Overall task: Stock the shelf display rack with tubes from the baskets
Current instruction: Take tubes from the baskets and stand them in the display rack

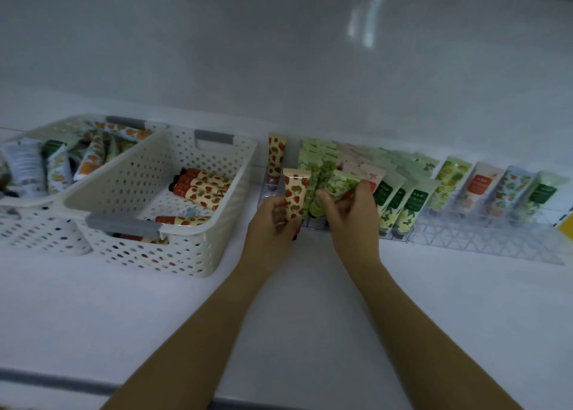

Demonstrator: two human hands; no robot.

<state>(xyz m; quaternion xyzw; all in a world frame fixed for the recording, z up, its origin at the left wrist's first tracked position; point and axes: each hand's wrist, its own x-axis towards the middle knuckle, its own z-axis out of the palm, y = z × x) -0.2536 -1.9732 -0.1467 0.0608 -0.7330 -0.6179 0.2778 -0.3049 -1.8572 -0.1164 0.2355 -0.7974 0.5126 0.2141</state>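
My left hand (274,220) grips a cream strawberry-print tube (296,195), upright, cap down, at the left end of the clear display rack (483,239). My right hand (350,211) reaches into the rack beside it, fingers curled on a green-leaf tube (342,183) among the front rows. Another strawberry tube (276,155) stands at the back of the rack's leftmost lane. The near white perforated basket (198,254) holds several more strawberry tubes (201,189). The rack's middle and right lanes carry rows of green, pink and blue-patterned tubes.
A second white basket (37,242) at the far left holds mixed tubes of other prints. The white shelf surface runs toward me, ending at a grey front edge (62,378). A white back wall rises behind the rack. A yellow tag (566,226) shows at the right edge.
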